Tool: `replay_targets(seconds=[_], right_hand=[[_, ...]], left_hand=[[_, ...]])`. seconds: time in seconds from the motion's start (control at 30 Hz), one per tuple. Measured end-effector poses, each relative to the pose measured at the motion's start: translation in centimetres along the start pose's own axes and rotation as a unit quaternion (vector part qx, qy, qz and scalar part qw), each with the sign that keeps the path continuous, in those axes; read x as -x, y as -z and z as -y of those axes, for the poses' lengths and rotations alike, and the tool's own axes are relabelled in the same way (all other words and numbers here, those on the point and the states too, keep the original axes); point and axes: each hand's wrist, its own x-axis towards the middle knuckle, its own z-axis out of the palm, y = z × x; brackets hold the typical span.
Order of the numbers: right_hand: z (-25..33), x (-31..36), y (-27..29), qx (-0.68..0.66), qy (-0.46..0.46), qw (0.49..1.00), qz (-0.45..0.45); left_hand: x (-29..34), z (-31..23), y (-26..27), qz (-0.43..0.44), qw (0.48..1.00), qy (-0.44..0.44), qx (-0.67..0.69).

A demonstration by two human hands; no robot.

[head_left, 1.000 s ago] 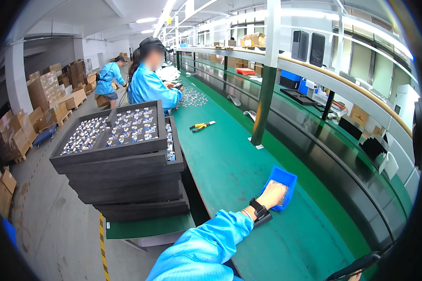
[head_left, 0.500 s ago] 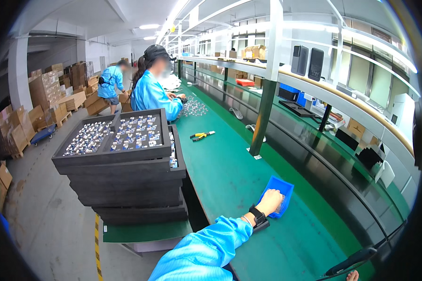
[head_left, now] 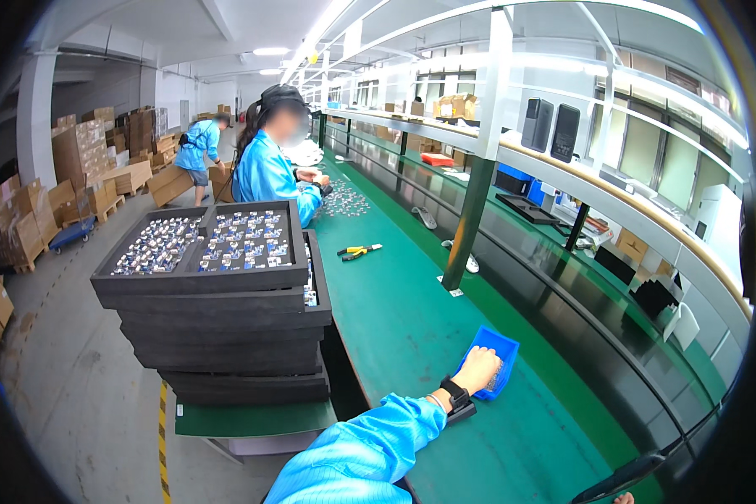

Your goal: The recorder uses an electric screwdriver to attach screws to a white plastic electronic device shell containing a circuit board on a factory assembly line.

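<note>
My left hand (head_left: 478, 370), in a blue sleeve with a black band at the wrist, reaches down into a small blue plastic bin (head_left: 500, 343) on the green bench. Its fingers are curled inside the bin, over what look like small metallic pieces. The fingertips are hidden, so whatever they grip cannot be made out. Only a sliver of my right hand (head_left: 624, 499) shows at the lower edge, beside a dark, elongated object (head_left: 617, 480); its fingers are out of sight.
A stack of black foam trays (head_left: 227, 332) filled with small blue-and-silver parts stands at the left. Yellow-handled cutters (head_left: 359, 251) lie on the green bench (head_left: 412, 328). Farther along, a co-worker (head_left: 265, 172) handles scattered small parts (head_left: 344, 200). A post (head_left: 469, 223) rises from the bench.
The whole view has shifted slightly. My left hand stays in the blue bin with its fingers curled. Less of my right hand shows at the lower edge.
</note>
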Motion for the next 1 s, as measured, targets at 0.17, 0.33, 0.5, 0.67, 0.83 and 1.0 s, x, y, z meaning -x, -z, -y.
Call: replay_targets(seconds=[0.17,0.33,0.5,0.67,0.83,1.0], right_hand=[[0.2,0.1,-0.1,-0.003,0.011,1.0,0.01],[0.9,0.6,-0.2,-0.017,0.013,1.0,0.007],[1.2,0.9,-0.3,-0.015,0.002,1.0,0.002],[1.3,1.1,-0.3,-0.02,0.001,1.0,0.007],[0.0,0.5,-0.3,-0.04,-0.005,0.999,0.008],[-7.4,-3.8,1.9,-0.055,0.041,0.998,0.011]], left_hand=[[0.2,0.1,0.3,-0.013,1.0,-0.001,0.007],[0.0,0.1,-0.3,-0.019,1.0,0.001,0.011],[0.3,-0.2,0.4,-0.024,1.0,-0.002,0.015],[0.3,0.2,-0.3,-0.034,0.999,-0.007,0.022],[0.3,-0.1,1.3,0.002,0.999,-0.01,0.033],[0.1,0.3,1.0,0.002,1.0,-0.02,0.022]])
